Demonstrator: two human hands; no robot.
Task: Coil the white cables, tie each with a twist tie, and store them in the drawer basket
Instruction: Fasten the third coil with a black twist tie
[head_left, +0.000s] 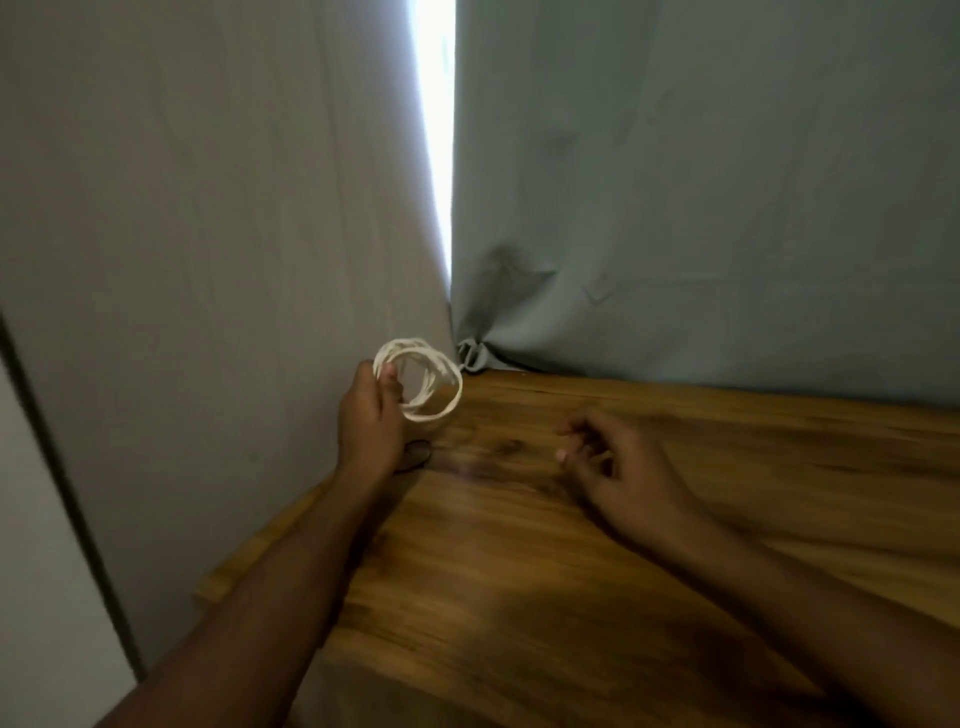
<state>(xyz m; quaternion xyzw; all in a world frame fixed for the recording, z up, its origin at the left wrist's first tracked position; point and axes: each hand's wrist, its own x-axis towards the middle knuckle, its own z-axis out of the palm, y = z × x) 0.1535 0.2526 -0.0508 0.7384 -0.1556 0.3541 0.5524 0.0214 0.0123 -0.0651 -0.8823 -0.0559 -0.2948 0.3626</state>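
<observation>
One coiled white cable (420, 378) in left hand (370, 415), above wooden table (571, 571).

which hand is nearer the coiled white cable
Left. The left hand grips the coiled white cable at its left side, holding it above the wooden table. The right hand is off to the cable's right, apart from it, low over the table.

Cable coil (421, 379) above table (571, 571), left
</observation>
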